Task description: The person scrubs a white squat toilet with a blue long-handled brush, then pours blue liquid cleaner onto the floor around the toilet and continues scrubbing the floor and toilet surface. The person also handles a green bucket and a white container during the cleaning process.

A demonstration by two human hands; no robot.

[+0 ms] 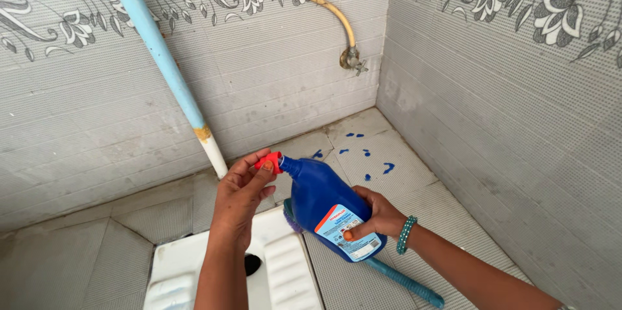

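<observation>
My right hand point(381, 218) grips the lower body of a blue plastic bottle point(324, 203) with a coloured label, tilted so its neck points up and left. At the neck, my left hand point(241, 195) pinches the red cap point(269, 161) between thumb and fingers. A beaded green bracelet sits on my right wrist. Both hands hover over a white squat toilet pan point(285, 271) set in the tiled floor.
Blue liquid spots point(363, 154) mark the floor tiles in the corner. A blue-handled brush point(405, 284) lies on the floor under the bottle. A light blue pipe point(165, 64) runs down the wall, and a yellow hose hangs from a tap point(351, 58).
</observation>
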